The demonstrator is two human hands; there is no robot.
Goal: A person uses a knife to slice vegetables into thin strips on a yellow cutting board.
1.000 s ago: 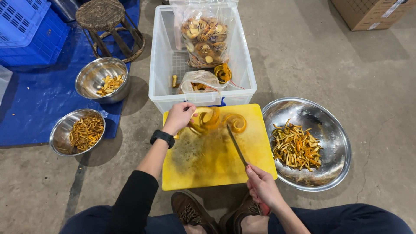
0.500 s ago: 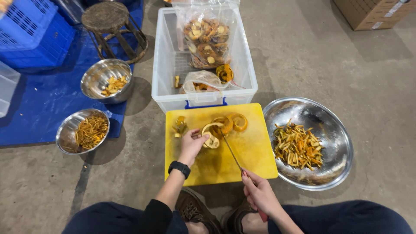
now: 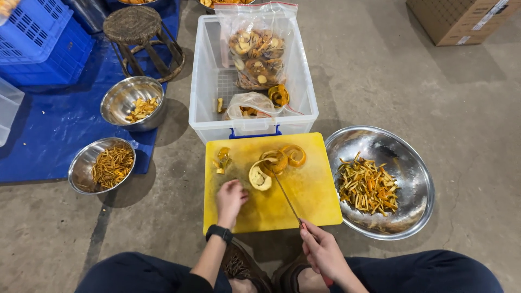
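A concrete floor (image 3: 434, 92) carries a yellow board (image 3: 312, 198). Behind the board stands a clear bin (image 3: 203, 92), right of it a big steel bowl (image 3: 412, 163), left of it two small bowls (image 3: 81, 163) at a blue tarp (image 3: 49, 130).

This looks like a simple food-processing workshop, with the work done on the bare grey concrete floor (image 3: 412, 92). A blue plastic tarp (image 3: 49, 135), stacked blue plastic crates (image 3: 38, 43), round steel bowls of cut peel strips (image 3: 380, 182) and a brown cardboard box (image 3: 461, 19) show it.
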